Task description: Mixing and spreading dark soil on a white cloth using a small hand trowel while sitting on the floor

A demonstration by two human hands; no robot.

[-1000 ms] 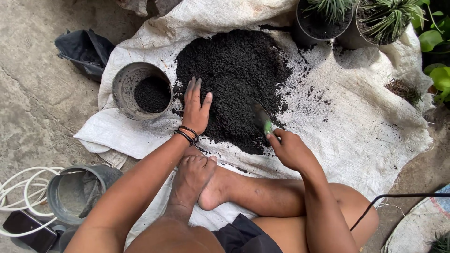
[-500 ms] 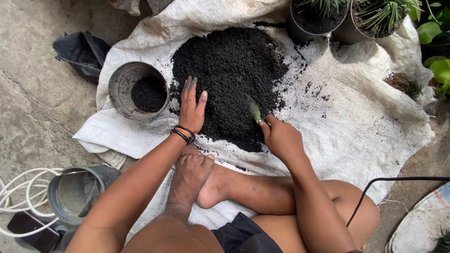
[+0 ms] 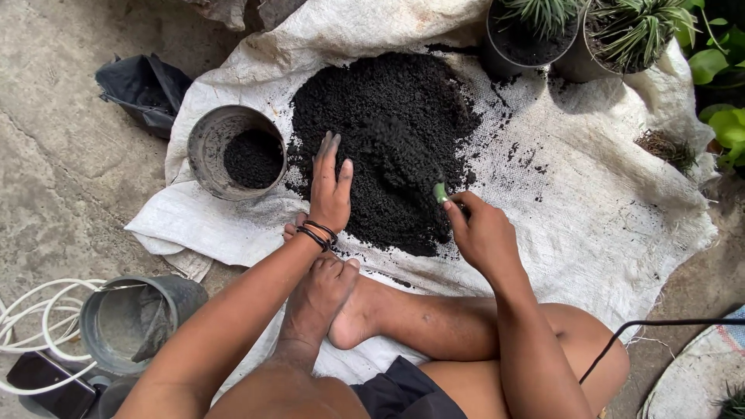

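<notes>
At the centre of the frame the left hand [image 3: 330, 190] lies flat with fingers spread on the near edge of the black soil heap [image 3: 388, 132], which is piled on a white woven sack [image 3: 590, 202] spread over the concrete ground. The right hand [image 3: 481, 233], just right of centre, is curled tight around the green handle of a trowel [image 3: 423, 167] whose blade is buried under a load of soil. A grey pot [image 3: 237, 151] partly filled with soil stands left of the heap, and two potted plants [image 3: 535, 31] sit at the upper right.
</notes>
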